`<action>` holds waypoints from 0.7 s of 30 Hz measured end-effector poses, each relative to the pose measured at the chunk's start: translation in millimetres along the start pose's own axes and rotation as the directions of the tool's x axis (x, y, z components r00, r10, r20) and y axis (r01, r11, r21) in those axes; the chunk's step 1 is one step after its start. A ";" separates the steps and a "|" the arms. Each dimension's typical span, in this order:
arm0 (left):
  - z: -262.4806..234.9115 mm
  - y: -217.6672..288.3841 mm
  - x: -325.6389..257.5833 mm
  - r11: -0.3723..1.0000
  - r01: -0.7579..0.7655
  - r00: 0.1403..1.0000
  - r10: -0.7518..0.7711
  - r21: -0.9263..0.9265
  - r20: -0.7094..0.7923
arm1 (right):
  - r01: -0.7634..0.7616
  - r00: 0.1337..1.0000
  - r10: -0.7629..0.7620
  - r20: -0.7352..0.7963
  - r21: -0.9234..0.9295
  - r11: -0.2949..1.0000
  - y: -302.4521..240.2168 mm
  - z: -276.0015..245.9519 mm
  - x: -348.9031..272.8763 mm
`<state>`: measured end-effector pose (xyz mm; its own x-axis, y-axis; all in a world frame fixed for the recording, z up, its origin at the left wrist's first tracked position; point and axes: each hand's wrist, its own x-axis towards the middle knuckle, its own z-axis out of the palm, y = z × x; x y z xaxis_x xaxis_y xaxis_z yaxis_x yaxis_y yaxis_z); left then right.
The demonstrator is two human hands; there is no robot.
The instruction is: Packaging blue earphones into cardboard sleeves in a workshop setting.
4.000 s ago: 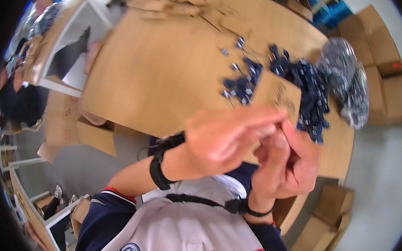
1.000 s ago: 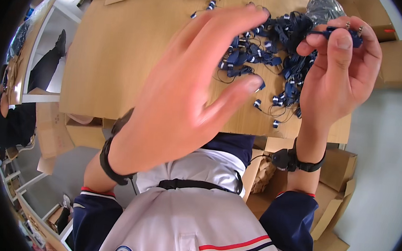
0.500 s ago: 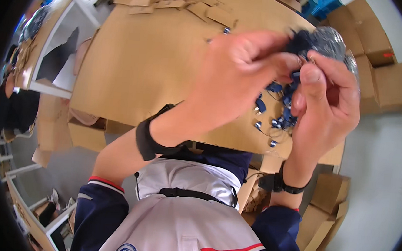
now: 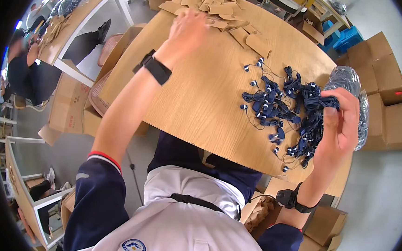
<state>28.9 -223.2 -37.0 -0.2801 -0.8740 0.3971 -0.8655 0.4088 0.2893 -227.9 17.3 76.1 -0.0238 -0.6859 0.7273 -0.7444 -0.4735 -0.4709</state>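
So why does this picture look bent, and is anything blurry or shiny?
Head view: the fisheye lens bows edges of the table and leaves black corners; head view: left hand smeared, probably by motion, dark blue earphones look crisper, and the plastic bag glints.

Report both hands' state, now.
Left hand: blurred over the cardboard pieces; open or closed cannot be told.
Right hand: closed, holding a coiled dark-blue earphone cable.

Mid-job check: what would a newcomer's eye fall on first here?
Probably the heap of dark-blue cables on the right of the table, where the right hand holds a cable bundle. The blurred left hand, at brown cardboard pieces near the far edge, comes next.
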 end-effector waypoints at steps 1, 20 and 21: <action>13.2 -17.5 2.3 0.994 0.010 1.000 -0.008 0.109 -0.022 | -0.019 1.000 0.019 -0.005 0.016 1.000 -6.6 -2.0 2.2; -86.5 40.1 -82.4 0.601 0.160 0.948 0.127 -0.783 0.291 | 0.405 0.879 -0.363 -0.310 0.080 0.911 -28.8 -9.6 62.9; -98.3 64.6 -86.5 0.483 0.157 0.928 0.227 -0.861 0.297 | 0.392 0.893 -0.350 -0.282 0.109 0.913 -32.0 -24.3 64.4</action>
<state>38.0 -95.4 33.0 -0.5796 -0.7957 0.1756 -0.1047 0.2864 0.9524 -221.8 1.7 150.2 0.0509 -0.2912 0.9553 -0.6163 -0.7619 -0.1994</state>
